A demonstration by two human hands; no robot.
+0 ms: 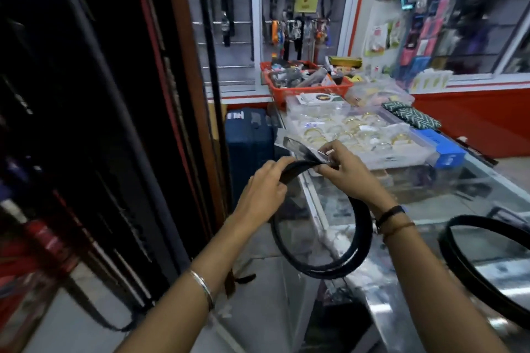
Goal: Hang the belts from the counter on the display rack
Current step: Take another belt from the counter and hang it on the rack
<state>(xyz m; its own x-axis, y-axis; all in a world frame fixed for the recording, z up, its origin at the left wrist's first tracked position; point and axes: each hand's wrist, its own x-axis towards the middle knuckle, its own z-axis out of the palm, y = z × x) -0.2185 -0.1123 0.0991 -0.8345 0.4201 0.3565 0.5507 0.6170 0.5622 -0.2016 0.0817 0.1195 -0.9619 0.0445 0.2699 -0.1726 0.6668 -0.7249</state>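
Note:
A black belt (358, 238) hangs in a coiled loop in front of me, above the left edge of the glass counter (430, 209). My left hand (263, 192) grips the top of the loop. My right hand (347, 169) pinches the belt's buckle end, which sits in a clear plastic sleeve (298, 149). A second coiled black belt (470, 264) lies on the counter at the right. The display rack (86, 152) with several dark hanging belts fills the left side.
On the counter behind my hands lie clear packets of gold bangles (358, 129), a red basket (304, 80) of small goods and a blue box (441, 146). A blue suitcase (249, 146) stands between rack and counter. Glass cases line the back wall.

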